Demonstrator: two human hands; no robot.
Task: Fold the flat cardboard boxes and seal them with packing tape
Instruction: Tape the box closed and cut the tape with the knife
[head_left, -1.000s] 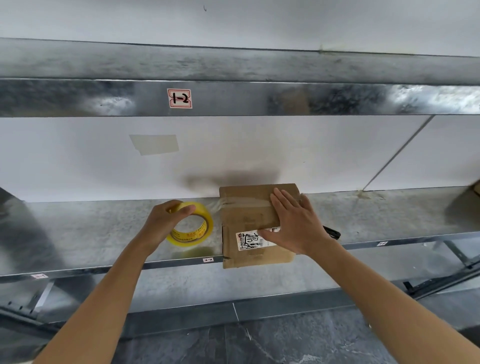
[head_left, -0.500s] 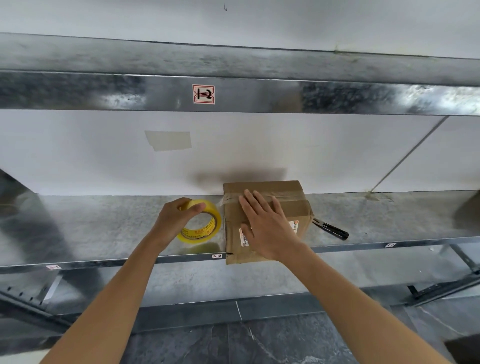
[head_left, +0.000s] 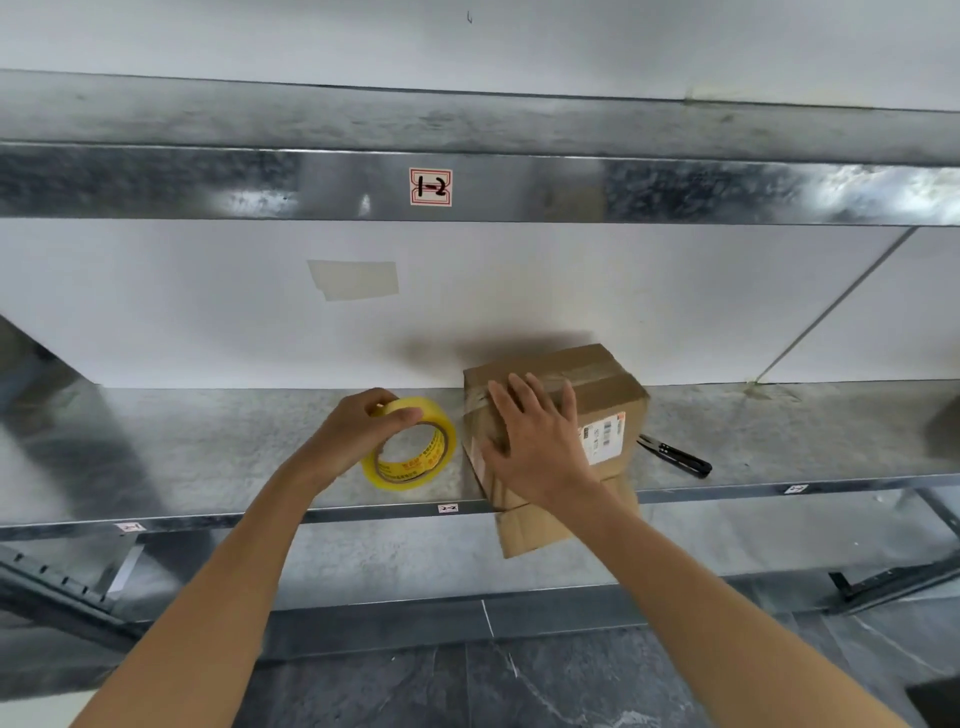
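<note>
One box (head_left: 597, 374) stands right of middle, and one printed label (head_left: 602, 441) is on its right face. One tape roll (head_left: 415, 457), yellow, is just left of the box. One black cutter (head_left: 675, 458) lies just right of it. Two hands are in view: the left hand (head_left: 358, 436) grips the tape roll and the right hand (head_left: 535, 452) lies flat on the box. There are two metal shelves, the upper shelf (head_left: 208, 182) and the lower shelf (head_left: 208, 447). The upper edge carries one tag (head_left: 430, 187) and the lower edge three small tags (head_left: 448, 508). One pale patch (head_left: 353, 279) is on the wall.
</note>
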